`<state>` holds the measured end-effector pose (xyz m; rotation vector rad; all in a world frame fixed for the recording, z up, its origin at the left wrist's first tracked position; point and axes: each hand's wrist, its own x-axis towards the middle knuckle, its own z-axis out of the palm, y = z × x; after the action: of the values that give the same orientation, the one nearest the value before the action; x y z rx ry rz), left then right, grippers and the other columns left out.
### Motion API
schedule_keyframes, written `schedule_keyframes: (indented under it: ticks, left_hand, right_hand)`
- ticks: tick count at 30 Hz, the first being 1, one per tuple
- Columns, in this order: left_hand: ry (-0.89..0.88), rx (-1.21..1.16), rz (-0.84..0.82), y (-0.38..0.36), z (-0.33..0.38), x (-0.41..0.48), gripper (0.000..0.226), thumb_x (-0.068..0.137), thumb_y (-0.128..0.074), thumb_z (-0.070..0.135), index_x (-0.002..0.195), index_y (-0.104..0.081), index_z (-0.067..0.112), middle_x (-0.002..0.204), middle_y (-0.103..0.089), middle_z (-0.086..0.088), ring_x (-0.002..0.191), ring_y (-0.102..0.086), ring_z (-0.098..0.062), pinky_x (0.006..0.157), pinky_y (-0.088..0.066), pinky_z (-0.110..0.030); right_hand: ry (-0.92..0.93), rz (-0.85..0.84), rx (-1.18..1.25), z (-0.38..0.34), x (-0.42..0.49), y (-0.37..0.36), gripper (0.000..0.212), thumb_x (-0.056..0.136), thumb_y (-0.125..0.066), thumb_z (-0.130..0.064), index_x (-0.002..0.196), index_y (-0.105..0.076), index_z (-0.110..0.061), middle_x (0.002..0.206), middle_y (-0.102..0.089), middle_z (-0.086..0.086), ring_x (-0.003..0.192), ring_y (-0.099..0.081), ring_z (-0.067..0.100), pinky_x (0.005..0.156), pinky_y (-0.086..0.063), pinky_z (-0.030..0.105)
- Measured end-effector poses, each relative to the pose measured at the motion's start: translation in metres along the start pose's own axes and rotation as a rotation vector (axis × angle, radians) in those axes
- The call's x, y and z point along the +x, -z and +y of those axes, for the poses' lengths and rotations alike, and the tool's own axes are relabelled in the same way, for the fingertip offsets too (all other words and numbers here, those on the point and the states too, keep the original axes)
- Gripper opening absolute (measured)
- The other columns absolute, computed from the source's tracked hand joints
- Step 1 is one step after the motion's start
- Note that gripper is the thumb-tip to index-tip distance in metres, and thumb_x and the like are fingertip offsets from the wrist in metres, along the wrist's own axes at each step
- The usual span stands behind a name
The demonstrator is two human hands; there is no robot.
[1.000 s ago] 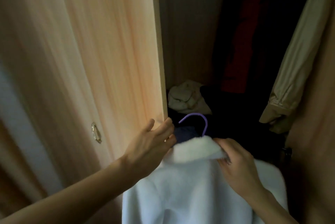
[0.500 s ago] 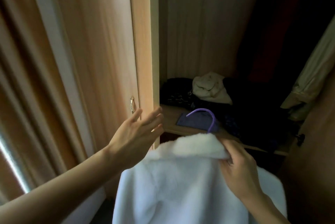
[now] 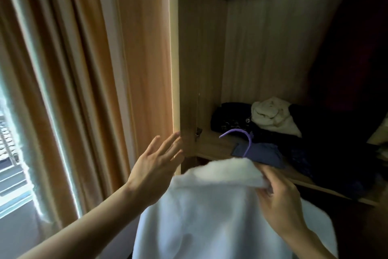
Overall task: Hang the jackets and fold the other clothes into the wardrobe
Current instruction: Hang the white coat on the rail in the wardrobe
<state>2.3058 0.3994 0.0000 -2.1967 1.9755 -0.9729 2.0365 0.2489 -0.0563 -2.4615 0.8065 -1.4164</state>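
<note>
A person's left hand (image 3: 156, 166), fingers straight and spread, holds nothing; its fingertips reach the edge of the open wardrobe door (image 3: 174, 69). The right hand (image 3: 281, 202) pinches the collar of a white fleece jacket (image 3: 205, 216), held low in front of the shelf (image 3: 212, 145) on a purple hanger (image 3: 247, 139) whose hook rises above the collar. The shelf carries dark clothes (image 3: 231, 120) and a cream garment (image 3: 273, 114). A curtain (image 3: 73, 90) hangs at left.
</note>
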Motion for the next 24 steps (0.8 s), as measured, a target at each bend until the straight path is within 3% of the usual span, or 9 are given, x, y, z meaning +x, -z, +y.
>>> schedule_keyframes:
  ticks: [8,13,16,19,21,24]
  left_hand:
    - [0.111,-0.044,0.064,-0.006,-0.028,-0.019,0.064,0.058,-0.067,-0.008,0.12,-0.068,0.011,0.147,-0.049,-0.013,0.145,-0.033,-0.033,0.109,-0.04,-0.054]
    - [0.232,-0.031,0.059,-0.017,-0.053,-0.028,0.054,0.063,-0.062,-0.01,0.115,-0.066,0.002,0.144,-0.05,-0.017,0.145,-0.033,-0.035,0.111,-0.038,-0.054]
    - [0.305,-0.029,0.053,-0.027,-0.068,-0.034,0.058,0.068,-0.056,-0.012,0.125,-0.062,-0.003,0.148,-0.046,-0.02,0.146,-0.029,-0.036,0.114,-0.035,-0.053]
    - [0.274,-0.019,0.053,-0.035,-0.076,-0.037,0.07,0.07,-0.038,-0.014,0.137,-0.054,-0.001,0.156,-0.036,-0.016,0.147,-0.024,-0.036,0.114,-0.034,-0.054]
    - [0.234,-0.037,0.078,-0.037,-0.072,-0.036,0.072,0.07,-0.025,-0.008,0.134,-0.057,-0.001,0.153,-0.042,-0.016,0.144,-0.032,-0.037,0.11,-0.039,-0.055]
    - [0.252,-0.102,0.043,-0.037,-0.063,-0.031,0.069,0.068,-0.032,-0.005,0.133,-0.056,-0.001,0.152,-0.041,-0.018,0.146,-0.027,-0.037,0.113,-0.035,-0.053]
  right_hand:
    - [0.105,0.015,0.05,-0.021,0.021,-0.011,0.044,0.075,-0.074,0.009,0.114,-0.067,-0.011,0.1,-0.063,-0.002,0.09,-0.064,0.02,0.069,-0.053,0.037]
    - [0.158,0.005,0.033,-0.026,0.032,-0.019,0.044,0.073,-0.076,0.009,0.113,-0.067,-0.008,0.103,-0.063,-0.001,0.094,-0.062,0.019,0.071,-0.051,0.032]
    - [0.167,0.001,0.049,-0.027,0.037,-0.022,0.044,0.074,-0.076,0.007,0.113,-0.066,-0.01,0.103,-0.063,-0.001,0.094,-0.063,0.02,0.072,-0.05,0.033]
    - [0.16,-0.008,0.057,-0.028,0.043,-0.027,0.047,0.072,-0.075,0.01,0.114,-0.066,-0.011,0.103,-0.064,-0.001,0.094,-0.064,0.022,0.072,-0.05,0.035]
    - [0.15,-0.015,0.069,-0.028,0.046,-0.029,0.049,0.072,-0.075,0.011,0.115,-0.066,-0.012,0.103,-0.063,-0.001,0.094,-0.064,0.021,0.072,-0.05,0.033]
    - [0.146,-0.005,0.097,-0.028,0.049,-0.029,0.048,0.074,-0.076,0.009,0.114,-0.065,-0.015,0.101,-0.063,-0.004,0.092,-0.062,0.015,0.071,-0.049,0.027]
